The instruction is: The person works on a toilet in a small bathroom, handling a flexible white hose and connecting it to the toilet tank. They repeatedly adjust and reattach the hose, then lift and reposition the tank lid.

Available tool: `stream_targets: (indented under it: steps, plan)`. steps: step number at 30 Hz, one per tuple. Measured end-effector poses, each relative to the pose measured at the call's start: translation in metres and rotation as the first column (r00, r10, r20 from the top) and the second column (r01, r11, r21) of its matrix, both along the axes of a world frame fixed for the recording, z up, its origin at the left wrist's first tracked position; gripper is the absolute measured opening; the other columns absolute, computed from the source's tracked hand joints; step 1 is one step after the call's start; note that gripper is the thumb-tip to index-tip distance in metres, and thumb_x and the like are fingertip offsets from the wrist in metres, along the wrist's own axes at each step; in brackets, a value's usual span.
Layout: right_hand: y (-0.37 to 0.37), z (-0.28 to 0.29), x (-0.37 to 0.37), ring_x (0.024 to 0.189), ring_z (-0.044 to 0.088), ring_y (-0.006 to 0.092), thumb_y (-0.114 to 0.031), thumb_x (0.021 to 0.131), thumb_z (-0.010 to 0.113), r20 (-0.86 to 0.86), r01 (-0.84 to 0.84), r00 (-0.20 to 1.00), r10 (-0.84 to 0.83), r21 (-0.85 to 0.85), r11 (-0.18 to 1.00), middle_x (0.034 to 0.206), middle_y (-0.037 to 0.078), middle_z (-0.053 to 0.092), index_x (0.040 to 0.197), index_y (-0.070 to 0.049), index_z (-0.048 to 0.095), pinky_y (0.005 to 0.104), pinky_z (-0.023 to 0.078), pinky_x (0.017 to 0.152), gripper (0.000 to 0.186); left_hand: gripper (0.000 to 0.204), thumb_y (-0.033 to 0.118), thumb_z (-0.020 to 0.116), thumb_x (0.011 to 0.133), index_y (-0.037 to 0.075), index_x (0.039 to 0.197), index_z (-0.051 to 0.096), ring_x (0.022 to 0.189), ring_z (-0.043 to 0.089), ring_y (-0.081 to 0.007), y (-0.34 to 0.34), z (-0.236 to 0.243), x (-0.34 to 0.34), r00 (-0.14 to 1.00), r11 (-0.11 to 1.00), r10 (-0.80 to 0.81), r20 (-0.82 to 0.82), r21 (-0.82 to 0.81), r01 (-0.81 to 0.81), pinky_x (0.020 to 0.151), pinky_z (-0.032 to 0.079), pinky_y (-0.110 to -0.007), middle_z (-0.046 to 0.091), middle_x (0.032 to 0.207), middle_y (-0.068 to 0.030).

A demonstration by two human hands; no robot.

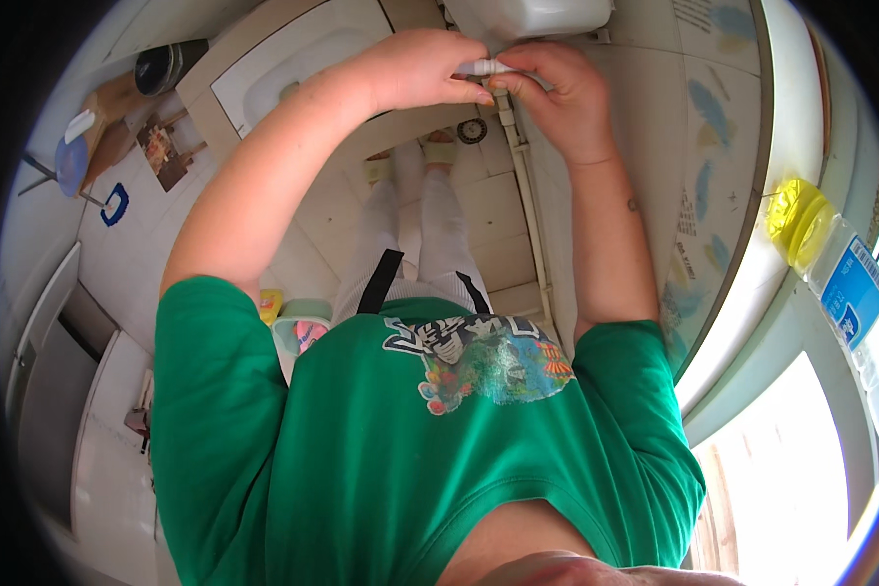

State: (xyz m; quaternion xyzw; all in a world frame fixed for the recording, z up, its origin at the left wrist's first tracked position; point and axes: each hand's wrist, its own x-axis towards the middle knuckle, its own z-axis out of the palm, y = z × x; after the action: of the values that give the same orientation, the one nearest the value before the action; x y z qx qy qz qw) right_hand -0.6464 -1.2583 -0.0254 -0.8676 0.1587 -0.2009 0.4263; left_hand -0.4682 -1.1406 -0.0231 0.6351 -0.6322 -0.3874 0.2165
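At the top middle, my left hand (435,73) and my right hand (552,88) meet at a small white cylindrical item (483,66), perhaps a tube, lying horizontally between them. The fingers of both hands are closed on it, and part of it is hidden by them. Behind my left arm is a sink (298,49) in a beige counter. Just above my hands is a rounded white fixture (527,17), and a pale pipe (518,166) runs down the wall below them.
A window ledge at right holds a yellow-topped plastic bottle (840,273). At left are a dark bin (166,66), a blue-edged mop (115,205) and a white appliance (107,439). A tub with colourful items (303,322) and a round floor drain (472,130) are below me.
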Motion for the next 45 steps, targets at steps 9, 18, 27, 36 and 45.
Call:
stream_targets:
  steps: [9,18,27,36,45]
  plan:
    - [0.005,0.018,0.002,0.082,0.063,0.0196,-0.007,0.071,0.076,0.039,-0.062,0.997,0.065,-0.067,0.996,0.087,0.006,0.068,0.087,-0.004,0.067,0.0302,0.051,0.074,0.019,0.043,0.043,0.056,0.09,0.002,0.102,0.062,0.049,0.04,-0.0039,-0.008,-0.005,0.026,0.628,0.758,0.259,-0.734,0.558,0.339,0.049,0.035,-0.021,0.051,0.064,0.0032]
    - [0.006,0.015,0.002,0.082,0.063,0.0183,-0.004,0.073,0.075,0.033,-0.018,0.999,0.019,-0.028,0.999,0.088,0.006,0.067,0.088,-0.003,0.067,0.029,0.051,0.074,0.016,0.025,0.027,0.046,0.096,0.005,0.098,0.058,0.063,0.051,-0.0171,0.008,-0.011,0.009,0.931,0.998,-0.008,-0.365,0.057,0.031,0.056,0.041,-0.03,0.054,0.071,-0.0027]
    - [0.002,0.006,-0.006,0.084,0.063,0.0154,-0.002,0.075,0.074,0.066,0.073,0.994,-0.084,0.155,0.985,0.09,0.006,0.067,0.089,0.0,0.067,0.0267,0.051,0.076,0.015,0.024,0.028,0.054,0.091,0.005,0.084,0.053,0.074,0.061,-0.0325,-0.001,0.007,-0.007,0.981,0.974,-0.008,0.195,-0.223,0.052,0.061,0.049,-0.042,0.062,0.078,-0.011]
    - [0.0,0.009,-0.006,0.084,0.062,0.0147,-0.004,0.074,0.075,-0.02,0.11,0.994,-0.109,0.139,0.984,0.088,0.005,0.068,0.09,-0.002,0.068,0.026,0.049,0.078,0.017,0.019,0.025,0.058,0.088,0.007,0.091,0.055,0.074,0.061,-0.0308,0.0,0.001,-0.017,0.959,0.944,0.105,0.264,-0.33,-0.012,0.06,0.05,-0.041,0.062,0.081,-0.0092]
    - [0.004,0.019,-0.008,0.089,0.061,0.0206,-0.008,0.071,0.076,-0.07,0.087,0.994,-0.085,0.033,0.996,0.095,0.007,0.066,0.095,-0.005,0.067,0.0309,0.049,0.079,0.026,0.039,0.021,0.069,0.079,0.008,0.114,0.056,0.089,0.059,-0.0319,0.025,-0.006,-0.026,0.947,0.897,0.313,0.064,-0.346,-0.273,0.077,0.048,-0.04,0.062,0.099,-0.0113]
